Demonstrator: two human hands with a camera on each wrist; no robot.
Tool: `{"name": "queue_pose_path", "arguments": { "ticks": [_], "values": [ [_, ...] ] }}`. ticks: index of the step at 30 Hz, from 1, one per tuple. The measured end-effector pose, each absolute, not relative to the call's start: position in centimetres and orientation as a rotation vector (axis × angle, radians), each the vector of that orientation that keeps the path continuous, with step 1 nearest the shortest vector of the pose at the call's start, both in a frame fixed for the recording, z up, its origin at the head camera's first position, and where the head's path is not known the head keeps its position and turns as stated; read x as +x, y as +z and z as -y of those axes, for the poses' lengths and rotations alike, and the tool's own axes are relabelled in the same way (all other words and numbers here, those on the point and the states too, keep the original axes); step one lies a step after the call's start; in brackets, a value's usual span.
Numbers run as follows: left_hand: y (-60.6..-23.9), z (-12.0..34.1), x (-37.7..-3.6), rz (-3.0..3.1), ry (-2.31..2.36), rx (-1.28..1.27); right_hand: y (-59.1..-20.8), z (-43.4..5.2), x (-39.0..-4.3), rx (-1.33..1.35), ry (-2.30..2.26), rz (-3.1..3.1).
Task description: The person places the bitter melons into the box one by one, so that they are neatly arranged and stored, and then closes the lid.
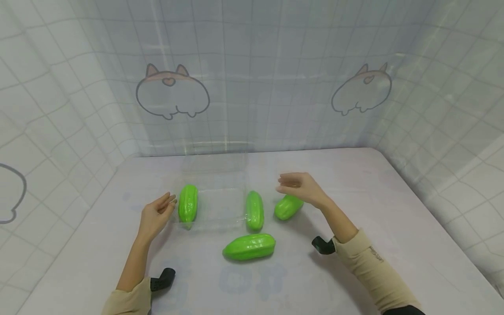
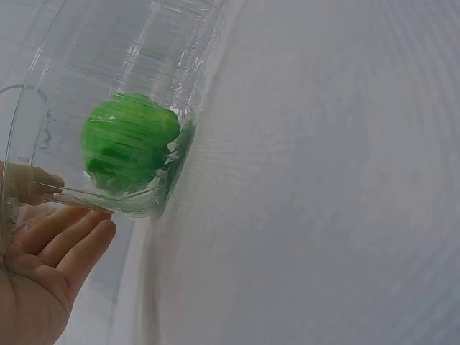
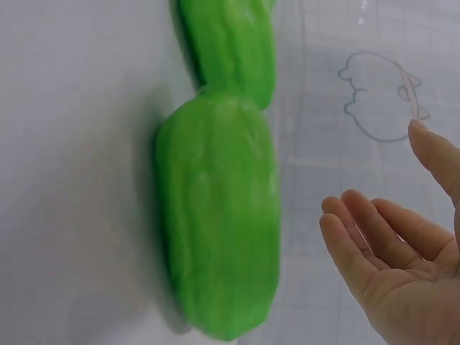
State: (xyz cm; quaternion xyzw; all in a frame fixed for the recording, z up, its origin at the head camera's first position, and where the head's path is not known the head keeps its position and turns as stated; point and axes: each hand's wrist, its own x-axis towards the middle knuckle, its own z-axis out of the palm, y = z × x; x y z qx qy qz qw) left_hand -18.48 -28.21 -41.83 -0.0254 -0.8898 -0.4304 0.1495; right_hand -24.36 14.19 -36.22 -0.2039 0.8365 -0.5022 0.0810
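A clear plastic box [image 1: 220, 205] stands on the table with one ridged green gourd [image 1: 188, 204], much like a bitter melon, at its left side. My left hand [image 1: 155, 216] pinches the box's left rim, fingers outside; the thumb shows through the plastic in the left wrist view, where the same gourd [image 2: 129, 144] lies behind the clear wall. My right hand [image 1: 301, 188] hovers with relaxed fingers above a second gourd [image 1: 288, 207], partly hiding it. In the right wrist view that hand [image 3: 402, 259] holds nothing, beside a large gourd [image 3: 219, 215].
Another gourd [image 1: 255, 211] lies against the box's right side, and one more [image 1: 249, 246] lies crosswise in front. White tiled-pattern curtains [image 1: 267, 87] with animal drawings enclose the back and sides of the table [image 1: 354, 175]. Dark wrist mounts [image 1: 323, 245] stick out beneath both sleeves.
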Motion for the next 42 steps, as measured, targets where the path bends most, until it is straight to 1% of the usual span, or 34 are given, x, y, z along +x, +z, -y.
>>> {"name": "queue_pose_path", "arguments": {
  "ticks": [13, 25, 33, 42],
  "values": [
    [-42.0, 28.2, -18.6, 2.563, -1.241, -0.055, -37.6, -16.4, -24.3, -0.494, -1.551, -2.576],
    [-41.8, 28.1, -18.5, 2.567, -1.248, -0.04, -38.6, -17.4, -24.0, -0.533, -1.522, -2.666],
    [-41.8, 28.1, -18.6, 2.564, -1.248, -0.05, -39.5, -17.9, -23.8, -0.533, -1.417, -2.726],
    [-41.7, 28.2, -18.5, 2.568, -1.252, -0.055, -40.1, -18.2, -23.7, -0.389, -1.36, -2.708]
  ]
}}
